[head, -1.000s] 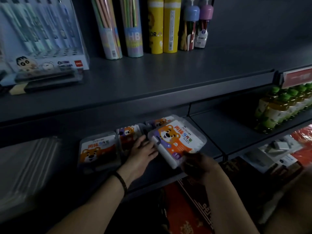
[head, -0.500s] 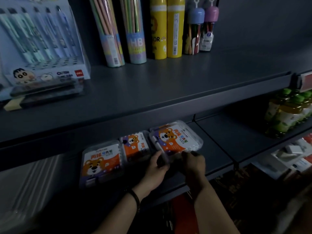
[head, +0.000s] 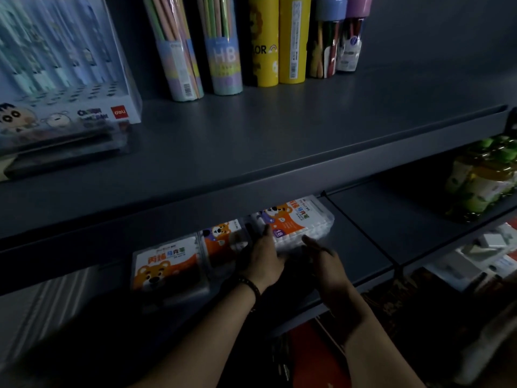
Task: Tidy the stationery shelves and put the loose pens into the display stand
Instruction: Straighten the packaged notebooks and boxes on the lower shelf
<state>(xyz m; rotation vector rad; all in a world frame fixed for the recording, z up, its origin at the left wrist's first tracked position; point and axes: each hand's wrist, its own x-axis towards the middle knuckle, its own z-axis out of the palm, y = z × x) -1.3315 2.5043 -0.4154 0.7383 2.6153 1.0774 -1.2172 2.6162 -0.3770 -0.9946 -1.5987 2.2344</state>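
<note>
Works at the bear box [head: 300, 219], the rightmost of three clear cases, orange bear label and an "18" on top, lying flat on the lower shelf [head: 363, 242]. Lays the left hand [head: 260, 257] against the bear box's near left corner, fingers straight and spread, gripping nothing; beaded bracelet [head: 249, 287] on that wrist. Holds the right hand [head: 326, 261] at the bear box's near right edge, fingers extended and relaxed, nothing in them; too blurred to tell whether the fingertips touch the plastic.

Just beside the bear box on its left, partly behind the left hand: a second bear case [head: 223, 239]. Further left of the bear box, beyond that one: a third bear case [head: 167, 264].

Directly above the bear box: the upper shelf [head: 279, 135]. Far up and to the left of the bear box, on that shelf: the pen display stand [head: 64, 65], clear-fronted, with rows of pale blue and green pens [head: 42, 51] in it and a cartoon strip along its base. Up from the bear box, along the back of that shelf: two pastel pencil tubes [head: 179, 51], two yellow tubes [head: 279, 40], then two small capped tubes [head: 327, 37], one cap blue, one pink.

Well to the right of the bear box and a little higher: green-capped bottles [head: 481, 177].
</note>
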